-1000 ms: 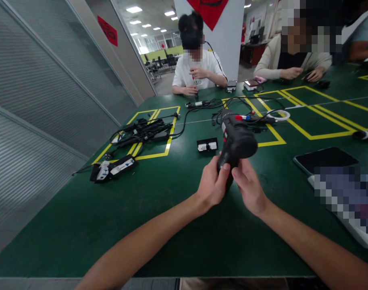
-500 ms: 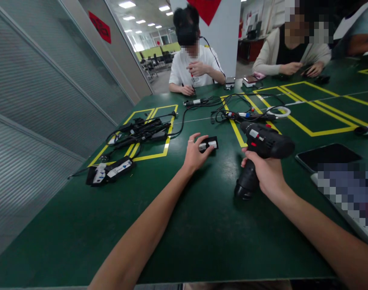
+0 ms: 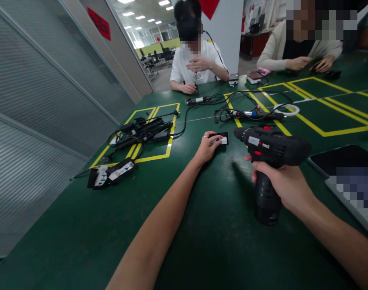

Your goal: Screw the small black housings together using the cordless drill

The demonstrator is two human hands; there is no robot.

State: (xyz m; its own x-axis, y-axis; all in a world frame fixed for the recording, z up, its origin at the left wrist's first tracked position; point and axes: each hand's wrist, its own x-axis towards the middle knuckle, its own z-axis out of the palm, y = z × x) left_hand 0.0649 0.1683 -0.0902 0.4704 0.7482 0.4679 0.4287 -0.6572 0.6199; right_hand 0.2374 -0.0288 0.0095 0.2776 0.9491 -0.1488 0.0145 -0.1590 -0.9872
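Observation:
My right hand is wrapped round the handle of a black cordless drill with red buttons. The drill is held up off the table, its chuck pointing left. A thin bit shows at the tip, just right of a small flat black piece with a white label. On that piece, which lies on the green table, my left hand closes with its fingers across the left part, covering it. The drill tip and the piece look apart.
Bundled black cables and two labelled black parts lie at left. A pen-like tool with cables and a white ring lie beyond the drill. A tablet rests at right. Two people sit opposite.
The drill has been lifted and tipped so its chuck faces left toward the black piece. My left hand's fingers have drawn closer together over the piece. The view has shifted slightly.

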